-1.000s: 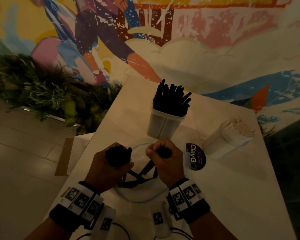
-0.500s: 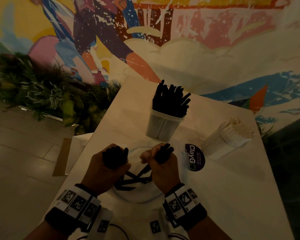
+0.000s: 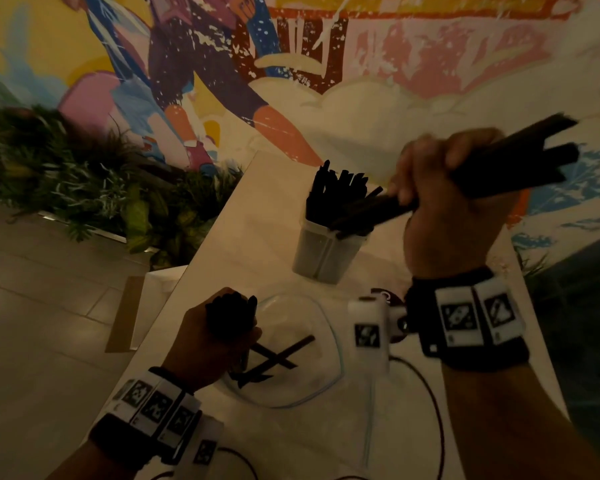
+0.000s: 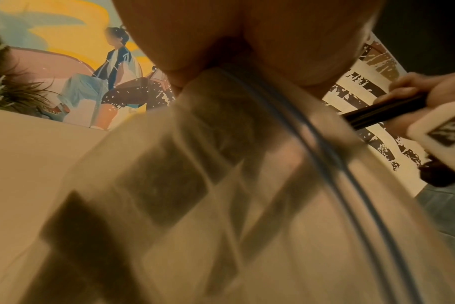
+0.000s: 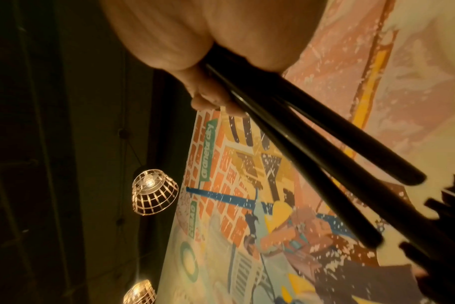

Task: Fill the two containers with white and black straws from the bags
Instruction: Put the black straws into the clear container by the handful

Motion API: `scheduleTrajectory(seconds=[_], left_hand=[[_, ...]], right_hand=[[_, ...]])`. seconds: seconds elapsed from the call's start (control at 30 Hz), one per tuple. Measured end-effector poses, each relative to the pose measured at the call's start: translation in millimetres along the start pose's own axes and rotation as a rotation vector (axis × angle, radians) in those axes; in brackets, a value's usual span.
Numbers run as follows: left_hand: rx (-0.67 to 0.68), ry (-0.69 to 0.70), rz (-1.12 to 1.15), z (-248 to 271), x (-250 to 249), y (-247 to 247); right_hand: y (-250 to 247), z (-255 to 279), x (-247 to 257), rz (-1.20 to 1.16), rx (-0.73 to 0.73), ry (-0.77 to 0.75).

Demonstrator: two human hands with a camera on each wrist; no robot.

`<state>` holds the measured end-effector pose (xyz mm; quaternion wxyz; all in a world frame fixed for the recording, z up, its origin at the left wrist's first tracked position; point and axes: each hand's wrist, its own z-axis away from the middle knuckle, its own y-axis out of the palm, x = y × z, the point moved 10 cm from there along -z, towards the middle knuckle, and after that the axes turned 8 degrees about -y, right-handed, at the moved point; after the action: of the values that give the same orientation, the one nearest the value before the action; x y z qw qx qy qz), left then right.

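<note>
While my right hand [image 3: 454,199] clenches a bundle of black straws [image 3: 499,168] tilted over the container [image 3: 326,251], my left hand [image 3: 215,341] grips more at the clear bag [image 3: 302,386]. Light, stiff and slick, they'd likely fan; I'd squeeze mid-length.

- The bag [image 4: 221,195] fills the left wrist view as a blur; what lies inside shows only as dark smears.
- The left hand [image 3: 208,341] covers the lower part of its bundle [image 3: 231,315]; how many straws it grips cannot be told.
- The right hand [image 3: 447,202] and its straws [image 3: 520,161] are motion-blurred.
- The right wrist and band hide the table's right edge.
- The cup's [image 3: 323,254] straws [image 5: 449,207] are cut off at the right wrist view's edge.
</note>
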<state>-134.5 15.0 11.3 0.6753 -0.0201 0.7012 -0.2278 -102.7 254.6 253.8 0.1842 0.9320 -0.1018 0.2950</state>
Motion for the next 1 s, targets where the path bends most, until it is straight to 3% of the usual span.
scheduleTrajectory(seconds=[0.17, 0.43, 0.67, 0.87, 0.93, 1.0], left_hand=[[-0.005, -0.003, 0.024, 1, -5, -1], [-0.045, -0.038, 0.034, 4, -6, -6], [-0.032, -0.062, 0.05, 4, -5, -5], [-0.031, -0.065, 0.03, 3, -5, -4], [-0.034, -0.059, 0.039, 3, -7, -5], [-0.03, -0.062, 0.035, 4, -6, -4]], right_hand=[[-25, -37, -18, 0.032, -0.149, -0.096], [-51, 1, -122, 0.215, -0.127, 0.214], [-67, -6, -115, 0.609, -0.147, 0.204], [-81, 4, -156, 1.002, 0.058, 0.57], [-76, -5, -156, 1.063, 0.11, 0.522], [-68, -23, -136, 1.019, 0.035, 0.316]])
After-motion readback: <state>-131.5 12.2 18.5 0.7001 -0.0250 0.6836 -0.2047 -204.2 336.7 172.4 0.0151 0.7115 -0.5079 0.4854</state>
